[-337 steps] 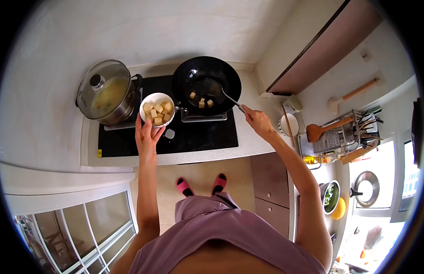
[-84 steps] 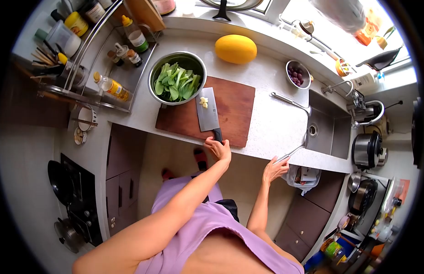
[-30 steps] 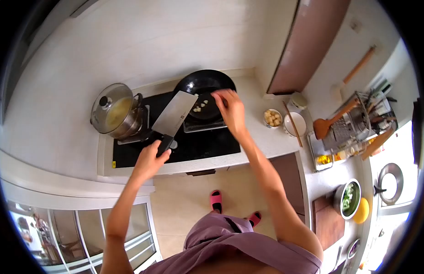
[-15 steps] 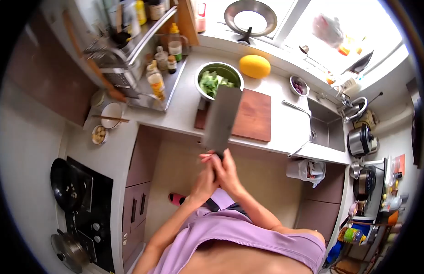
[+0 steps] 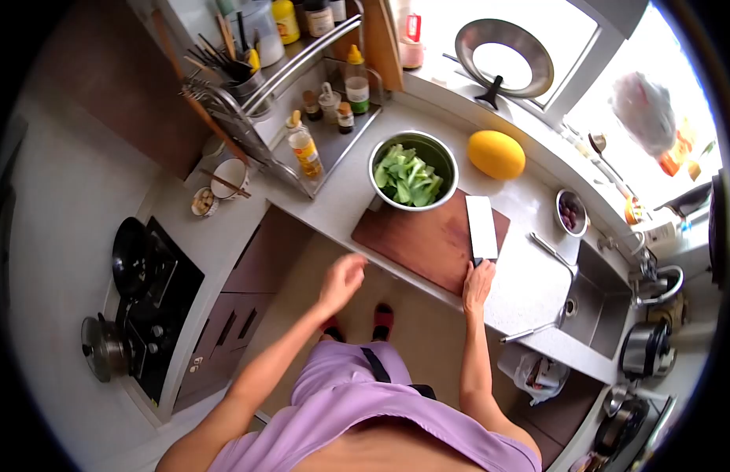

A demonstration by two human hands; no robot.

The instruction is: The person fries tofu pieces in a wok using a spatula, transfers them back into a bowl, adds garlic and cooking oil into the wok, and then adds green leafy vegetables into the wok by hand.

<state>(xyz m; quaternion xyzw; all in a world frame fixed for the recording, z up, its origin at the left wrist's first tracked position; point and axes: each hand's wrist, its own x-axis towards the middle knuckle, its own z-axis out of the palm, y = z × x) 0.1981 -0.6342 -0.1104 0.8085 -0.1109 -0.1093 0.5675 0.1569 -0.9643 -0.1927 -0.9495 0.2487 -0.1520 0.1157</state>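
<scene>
A cleaver (image 5: 482, 226) lies over the right part of the wooden cutting board (image 5: 420, 244), its blade pointing away from me. My right hand (image 5: 479, 285) is closed on its dark handle at the board's near edge. My left hand (image 5: 344, 282) hangs in the air left of the board, over the floor, with curled fingers; nothing shows in it. Behind the board's left part stands a metal-rimmed bowl (image 5: 376, 180) of cut green leaves (image 5: 408, 176). A yellow melon (image 5: 496, 155) rests to the right of that bowl.
Left are the wok (image 5: 132, 256), a lidded pot (image 5: 105, 348) and the black stove (image 5: 170, 303). A small bowl of pale cubes (image 5: 204, 201) and a white bowl (image 5: 230, 178) sit near the metal rack (image 5: 282, 165). The sink (image 5: 599, 303) and a bowl of dark fruit (image 5: 570, 213) are right.
Half a second ago both hands were together at the raised cleaver. Now the cleaver is down on the board in my right hand, and my left hand has come away to the left.
</scene>
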